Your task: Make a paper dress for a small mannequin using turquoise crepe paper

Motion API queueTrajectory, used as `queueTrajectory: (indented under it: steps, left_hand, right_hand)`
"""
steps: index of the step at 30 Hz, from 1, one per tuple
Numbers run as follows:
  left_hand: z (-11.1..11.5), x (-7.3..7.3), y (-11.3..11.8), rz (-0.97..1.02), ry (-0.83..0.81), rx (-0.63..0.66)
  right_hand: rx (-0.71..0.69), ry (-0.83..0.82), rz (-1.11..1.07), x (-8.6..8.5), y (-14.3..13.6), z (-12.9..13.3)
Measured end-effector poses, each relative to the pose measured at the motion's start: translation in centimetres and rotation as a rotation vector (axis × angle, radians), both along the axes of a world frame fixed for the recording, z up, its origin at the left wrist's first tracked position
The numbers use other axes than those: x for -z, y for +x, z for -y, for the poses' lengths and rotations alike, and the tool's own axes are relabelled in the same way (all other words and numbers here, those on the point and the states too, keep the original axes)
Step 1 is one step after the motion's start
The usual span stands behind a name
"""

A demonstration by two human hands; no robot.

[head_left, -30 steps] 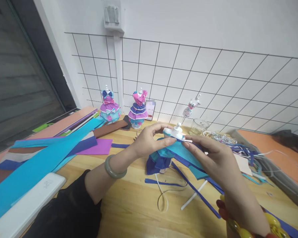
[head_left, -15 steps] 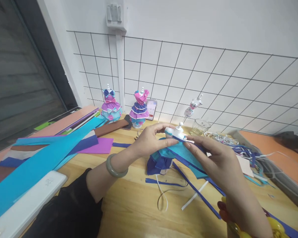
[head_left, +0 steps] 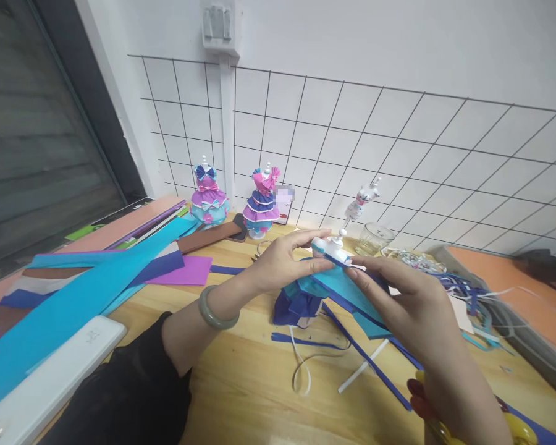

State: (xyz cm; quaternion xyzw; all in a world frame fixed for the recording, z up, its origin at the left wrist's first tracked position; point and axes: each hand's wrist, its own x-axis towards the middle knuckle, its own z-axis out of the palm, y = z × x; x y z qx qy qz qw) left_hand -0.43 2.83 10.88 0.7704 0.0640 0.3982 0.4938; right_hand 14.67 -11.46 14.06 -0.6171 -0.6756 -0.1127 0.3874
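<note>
two dressed dolls (head_left: 261,207), left of centre: finished-looking.
left hand (head_left: 278,262), centre: closed narrowly about the form.
skirt (head_left: 291,309), below: dark blue, on.
form (head_left: 334,250), centre: white shoulders and neck uncovered.
sheet (head_left: 347,284), right of centre: light blue, against the chest, far end loose, unfastened by the look of it.
right hand (head_left: 408,296): pinching its dark edge.
ribbons (head_left: 419,259), right.

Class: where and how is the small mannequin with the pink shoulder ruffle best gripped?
Probably by its bare white neck knob, fingers coming from above: the mannequin stands upright, the knob rises above the fabric, and the skirt flares out below.
</note>
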Motion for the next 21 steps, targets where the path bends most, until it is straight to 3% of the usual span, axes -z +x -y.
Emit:
queueTrajectory:
  steps: [9,21]
  left_hand:
    - [0.0,0.5,0.4,0.046,0.039,-0.017]
    - [0.3,1.0,1.0,0.069,-0.259,0.035]
  right_hand:
    - [0.01,0.024,0.042,-0.2,-0.2,0.1]
    - [0.035,-0.017,-0.001,0.2,0.1,0.0]
